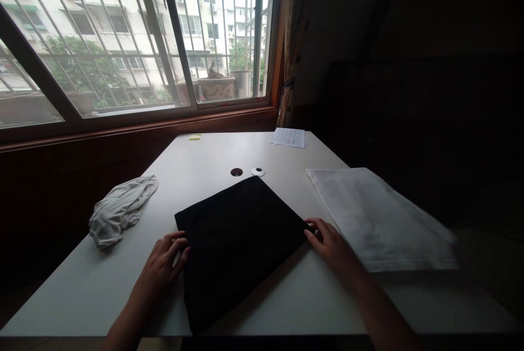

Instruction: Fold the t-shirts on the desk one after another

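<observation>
A black folded cloth [241, 247], its exact kind not clear, lies askew on the white table [221, 154] in front of me. My left hand [166, 258] pinches its left edge, fingers curled and thumb underneath or beside it. At the right corner of the cloth, my right hand [327, 239] grips the edge between thumb and fingers. Just right of that hand is a flat white plastic-looking bag or sheet [380, 225]. Whether anything lies under the black cloth is hidden.
A crumpled pale grey cloth [120, 209] rests at the table's left edge. Papers [289, 137] and a small yellow slip [195, 137] lie at the far end. A round cable hole [236, 172] and its white cover [258, 172] sit beyond the black cloth. Behind is a barred window [135, 34].
</observation>
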A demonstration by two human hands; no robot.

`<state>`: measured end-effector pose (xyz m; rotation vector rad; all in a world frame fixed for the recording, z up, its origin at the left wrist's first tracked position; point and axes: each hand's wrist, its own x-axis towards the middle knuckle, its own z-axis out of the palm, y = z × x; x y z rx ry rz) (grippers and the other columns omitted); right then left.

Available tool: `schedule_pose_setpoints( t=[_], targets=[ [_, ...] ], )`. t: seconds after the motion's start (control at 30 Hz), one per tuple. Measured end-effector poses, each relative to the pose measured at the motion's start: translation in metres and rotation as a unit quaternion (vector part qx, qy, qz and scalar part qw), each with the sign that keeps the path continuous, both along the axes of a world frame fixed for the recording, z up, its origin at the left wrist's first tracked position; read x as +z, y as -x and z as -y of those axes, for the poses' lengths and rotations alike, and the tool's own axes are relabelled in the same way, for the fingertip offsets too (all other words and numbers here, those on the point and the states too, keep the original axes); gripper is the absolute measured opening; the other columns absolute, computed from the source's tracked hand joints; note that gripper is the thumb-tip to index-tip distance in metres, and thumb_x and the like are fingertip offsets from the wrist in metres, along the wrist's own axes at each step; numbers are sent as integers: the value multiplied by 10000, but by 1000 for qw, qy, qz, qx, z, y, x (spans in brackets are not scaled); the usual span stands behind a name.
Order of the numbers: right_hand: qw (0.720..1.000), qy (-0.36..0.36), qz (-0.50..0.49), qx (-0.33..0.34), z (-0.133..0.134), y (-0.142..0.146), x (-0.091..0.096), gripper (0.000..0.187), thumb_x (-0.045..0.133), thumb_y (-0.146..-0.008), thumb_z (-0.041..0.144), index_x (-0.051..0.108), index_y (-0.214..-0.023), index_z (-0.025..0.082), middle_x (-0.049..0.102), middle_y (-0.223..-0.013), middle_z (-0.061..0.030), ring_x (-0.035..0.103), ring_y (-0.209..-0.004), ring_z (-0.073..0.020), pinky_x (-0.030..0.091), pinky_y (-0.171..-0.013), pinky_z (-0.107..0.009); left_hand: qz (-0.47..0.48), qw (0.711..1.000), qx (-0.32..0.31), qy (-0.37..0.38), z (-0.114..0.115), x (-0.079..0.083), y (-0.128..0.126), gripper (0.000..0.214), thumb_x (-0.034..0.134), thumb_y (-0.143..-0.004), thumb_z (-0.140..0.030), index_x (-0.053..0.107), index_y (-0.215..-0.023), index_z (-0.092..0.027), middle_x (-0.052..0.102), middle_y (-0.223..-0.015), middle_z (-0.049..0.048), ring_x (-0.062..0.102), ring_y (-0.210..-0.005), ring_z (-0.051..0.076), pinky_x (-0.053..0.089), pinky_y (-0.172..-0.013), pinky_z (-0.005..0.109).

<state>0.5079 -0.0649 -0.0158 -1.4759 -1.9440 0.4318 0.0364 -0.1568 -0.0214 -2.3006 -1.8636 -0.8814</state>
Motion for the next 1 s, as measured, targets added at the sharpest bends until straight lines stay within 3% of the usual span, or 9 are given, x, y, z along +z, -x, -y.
schedule_pose_setpoints(
  t=[0.37, 0.53, 0.67, 0.8, 0.9, 1.0],
  targets=[
    [1000, -15, -3, -7, 1, 3, 4, 250, 514, -948, 409, 643, -1123, 285, 711, -1058, -62, 669, -1006, -262, 554, -881, -406, 10, 1000, 1, 4, 0, -2, 1, 232, 541, -979, -435, 666, -1092, -276, 635, -1278, 75, 628, -1119, 280, 559, -941, 459],
    [1000, 7, -12, -16, 5, 5, 10, 301, 515, -958, 484, 644, -1144, 286, 708, -1051, -66, 678, -993, -258, 566, -855, -397, 1, 999, -13, 44, -9, 18, 10, 309, 560, -976, -461, 638, -1239, -319, 647, -1236, 58, 631, -1088, 270, 553, -930, 443],
    [999, 25, -19, -31, 6, 7, 12, 381, 559, -924, 543, 628, -1198, 288, 698, -1028, -71, 677, -989, -266, 574, -828, -400, -28, 999, -15, 23, -40, 40, 14, 335, 551, -973, -470, 645, -1246, -302, 655, -1197, 69, 615, -1076, 280, 532, -935, 458],
    [998, 27, -32, -48, 2, 8, 6, 338, 599, -876, 468, 633, -1157, 284, 691, -955, -53, 679, -924, -258, 569, -793, -390, -35, 999, -14, 31, -90, 41, 13, 381, 539, -953, -485, 656, -1240, -263, 656, -1228, 92, 605, -1109, 299, 514, -960, 484],
    [997, 32, -54, -41, 0, 7, 2, 289, 588, -864, 415, 619, -1118, 280, 687, -925, -36, 684, -878, -242, 561, -771, -369, -3, 995, -19, 94, -121, 40, 11, 461, 560, -895, -535, 659, -1225, -230, 689, -1151, 106, 650, -1055, 303, 531, -926, 479],
    [996, 47, -69, -33, -6, 4, 5, 256, 564, -876, 374, 590, -1112, 277, 689, -933, -22, 686, -864, -226, 552, -773, -358, 53, 979, -24, 195, -135, 50, 5, 528, 595, -829, -537, 627, -1239, -205, 704, -1077, 102, 682, -1008, 296, 548, -878, 439]
  ],
)
